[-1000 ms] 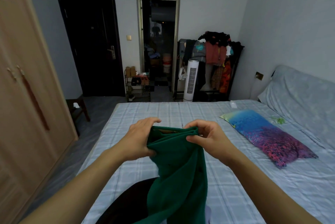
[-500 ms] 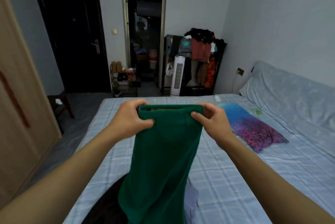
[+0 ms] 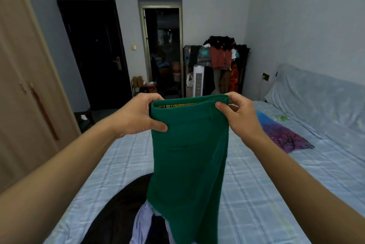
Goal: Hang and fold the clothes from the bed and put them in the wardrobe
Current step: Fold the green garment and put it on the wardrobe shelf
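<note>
green trousers [image 3: 187, 157], waistband pinched by both hands, left hand [image 3: 136, 117], right hand [image 3: 240, 118]

Home bedroom: bed [image 3: 256, 194], wardrobe [image 3: 23, 86], prob. clothes rack [image 3: 223, 62] in corner.

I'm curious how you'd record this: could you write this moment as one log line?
step: holding up green trousers by waistband | left hand: grips | right hand: grips | below: dark clothes on bed

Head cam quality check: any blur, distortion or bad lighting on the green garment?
Head view: dim, bluish room light, no glare; green garment and both hands, left hand and right hand, reasonably sharp; wide-angle bends the wardrobe edge; doorway interior too dark to read.
</note>
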